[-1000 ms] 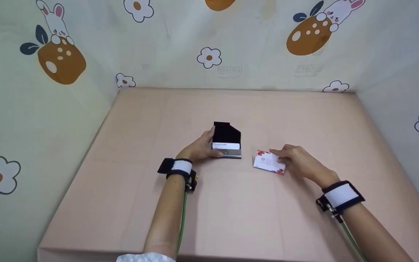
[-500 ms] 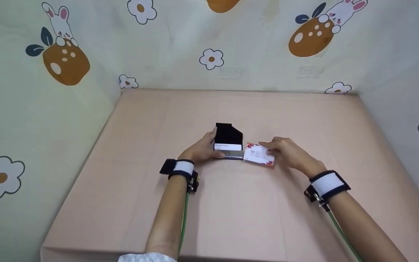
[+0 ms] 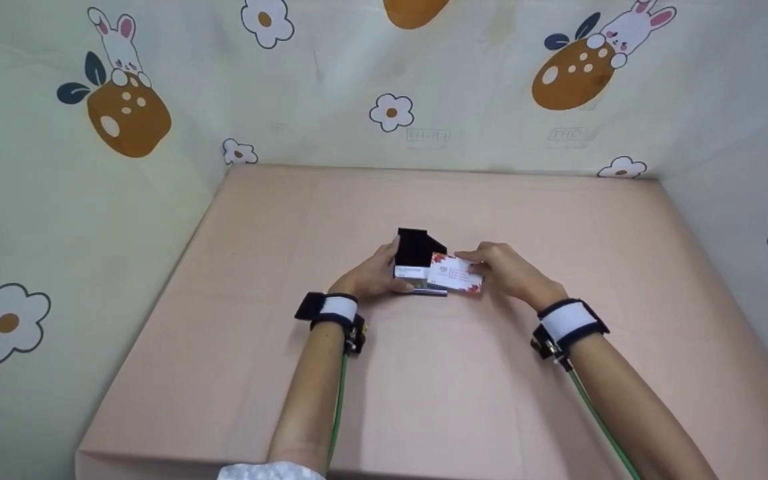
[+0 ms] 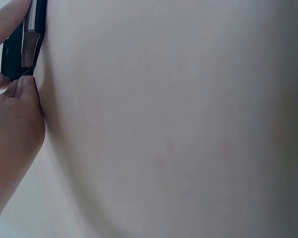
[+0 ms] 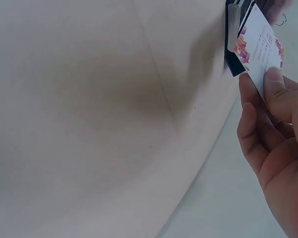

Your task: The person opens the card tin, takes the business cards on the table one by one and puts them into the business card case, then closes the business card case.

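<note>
In the head view a black card holder (image 3: 414, 247) with a metal edge lies unfolded on the table, a white card (image 3: 411, 272) lying inside it. My left hand (image 3: 374, 270) grips its left side between thumb and fingers. My right hand (image 3: 511, 267) pinches a white business card (image 3: 454, 273) with red floral corners by its right end. That card overlaps the right part of the holder, hiding some of it. In the right wrist view the thumb (image 5: 274, 79) presses on the card's face, and the card's far end is beside the holder's metal edge (image 5: 233, 27).
A pinkish cloth (image 3: 291, 380) covers the table. Walls with printed flowers and rabbits (image 3: 121, 50) enclose its back and sides. Each wrist wears a strap, the right strap (image 3: 571, 323) and left strap (image 3: 337, 310), with a green cable (image 3: 601, 417) trailing toward the front.
My right hand has carried the business card leftward and slightly away from me, from apart on the right to over the holder. The left hand has kept its grip on the holder.
</note>
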### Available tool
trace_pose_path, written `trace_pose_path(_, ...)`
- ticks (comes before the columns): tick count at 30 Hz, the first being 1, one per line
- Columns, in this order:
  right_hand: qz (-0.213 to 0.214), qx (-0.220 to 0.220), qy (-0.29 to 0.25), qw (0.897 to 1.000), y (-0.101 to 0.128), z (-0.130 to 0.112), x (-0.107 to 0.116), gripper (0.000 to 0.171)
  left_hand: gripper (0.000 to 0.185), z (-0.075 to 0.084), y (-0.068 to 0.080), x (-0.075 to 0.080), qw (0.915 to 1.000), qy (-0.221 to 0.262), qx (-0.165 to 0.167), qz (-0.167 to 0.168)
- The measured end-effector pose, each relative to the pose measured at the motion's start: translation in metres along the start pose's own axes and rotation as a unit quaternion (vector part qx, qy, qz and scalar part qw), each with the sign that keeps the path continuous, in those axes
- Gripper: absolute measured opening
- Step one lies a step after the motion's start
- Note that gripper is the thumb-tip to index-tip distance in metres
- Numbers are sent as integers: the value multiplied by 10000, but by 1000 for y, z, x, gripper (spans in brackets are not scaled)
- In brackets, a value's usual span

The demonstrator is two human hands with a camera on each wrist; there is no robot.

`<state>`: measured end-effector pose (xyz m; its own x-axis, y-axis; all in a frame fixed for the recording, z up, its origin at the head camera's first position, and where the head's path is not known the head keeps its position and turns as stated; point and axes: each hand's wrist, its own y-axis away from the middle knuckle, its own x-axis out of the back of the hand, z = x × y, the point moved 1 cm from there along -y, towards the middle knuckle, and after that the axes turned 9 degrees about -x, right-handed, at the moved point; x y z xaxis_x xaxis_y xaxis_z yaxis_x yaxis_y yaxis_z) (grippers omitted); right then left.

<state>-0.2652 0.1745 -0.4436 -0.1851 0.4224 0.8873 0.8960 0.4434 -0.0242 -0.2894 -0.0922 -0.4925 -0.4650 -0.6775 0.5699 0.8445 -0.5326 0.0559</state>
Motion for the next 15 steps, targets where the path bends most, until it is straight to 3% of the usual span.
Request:
trace_pose_path(11,-162,-316,227,9991,-27,-13,-1,35,111,1,1,0,9998,42,-179,-30)
trace_pose_path(15,-273,-483,216,9982,-35,-17,-2,35,110,1,2,-1,9999,77,-97,-39)
